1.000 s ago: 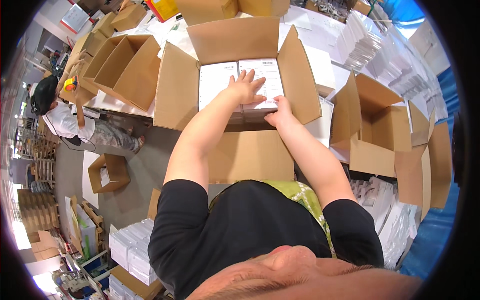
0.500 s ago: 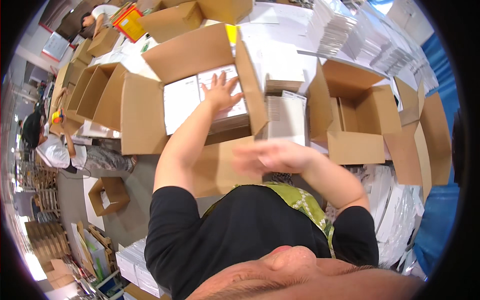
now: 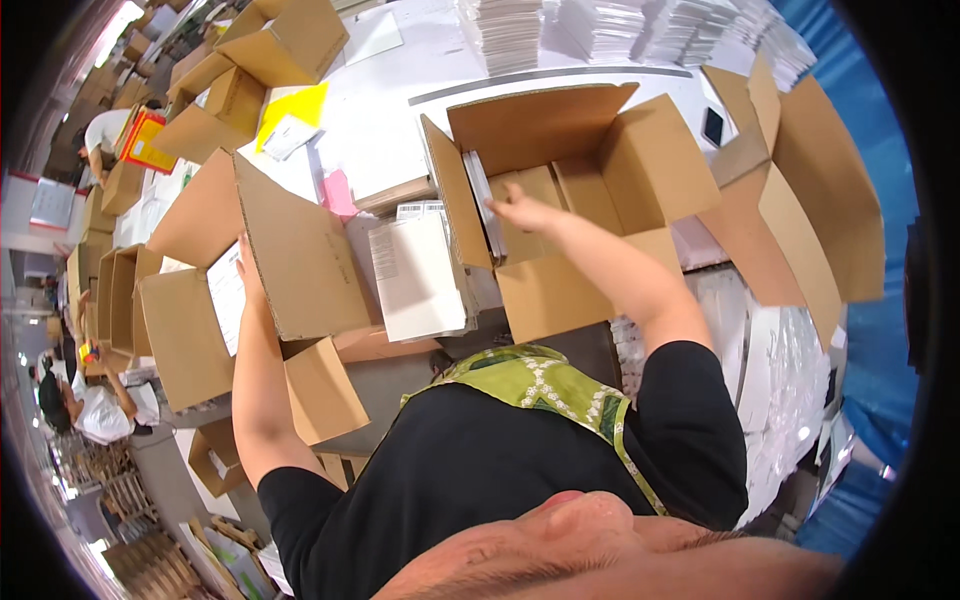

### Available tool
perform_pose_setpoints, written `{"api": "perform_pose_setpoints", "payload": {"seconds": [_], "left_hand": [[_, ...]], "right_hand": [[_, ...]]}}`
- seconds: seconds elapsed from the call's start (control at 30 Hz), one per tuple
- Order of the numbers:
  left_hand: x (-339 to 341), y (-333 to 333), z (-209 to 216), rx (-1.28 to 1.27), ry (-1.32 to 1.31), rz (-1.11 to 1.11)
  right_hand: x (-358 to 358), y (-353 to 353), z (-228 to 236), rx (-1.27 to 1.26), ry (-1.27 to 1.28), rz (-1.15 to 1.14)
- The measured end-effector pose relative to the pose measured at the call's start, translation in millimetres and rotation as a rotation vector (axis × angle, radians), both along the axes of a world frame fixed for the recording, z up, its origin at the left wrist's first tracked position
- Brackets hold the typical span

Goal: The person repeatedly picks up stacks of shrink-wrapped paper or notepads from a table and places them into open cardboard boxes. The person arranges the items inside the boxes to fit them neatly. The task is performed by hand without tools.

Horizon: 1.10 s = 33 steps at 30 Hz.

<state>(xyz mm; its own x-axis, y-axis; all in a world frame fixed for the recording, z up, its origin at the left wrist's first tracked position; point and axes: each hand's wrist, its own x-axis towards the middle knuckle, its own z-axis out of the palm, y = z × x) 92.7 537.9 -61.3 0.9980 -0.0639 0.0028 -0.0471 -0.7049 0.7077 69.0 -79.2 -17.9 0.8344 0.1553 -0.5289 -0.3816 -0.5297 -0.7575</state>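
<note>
Our left hand (image 3: pixel 250 276) lies over papers (image 3: pixel 227 292) in the left box (image 3: pixel 305 262), finger spread unclear; our right hand (image 3: pixel 527 212), fingers parted, seems mid-reach for the right box's (image 3: pixel 655 165) stack (image 3: pixel 480 192); gripping calls for closing them.

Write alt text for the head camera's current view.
The person's left hand is inside one open cardboard box at printed white sheets; the right hand is open over a second box, near a thin white stack.

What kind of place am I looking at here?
Probably a packing area in a workshop or warehouse: open cardboard boxes surround the person, a broad white table serves as the work surface, and stacks of flat white goods line its far side.
</note>
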Motion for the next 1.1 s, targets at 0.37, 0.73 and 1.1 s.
{"api": "perform_pose_setpoints", "payload": {"seconds": [0.37, 0.73, 1.1], "left_hand": [[-210.2, -235.2, 206.2, -0.296, -0.666, 0.275], [-212.3, -298.6, 245.2, -0.050, -0.793, -0.263], [-237.8, -252.3, 221.7, -1.554, 0.285, -0.252]], "right_hand": [[30.1, -46.6, -49.6, -0.107, -0.177, 0.144], [-73.6, -118.8, 196.8, 0.606, -0.417, -0.111], [-180.8, 89.0, 239.8, 0.816, -0.440, -0.052]]}}
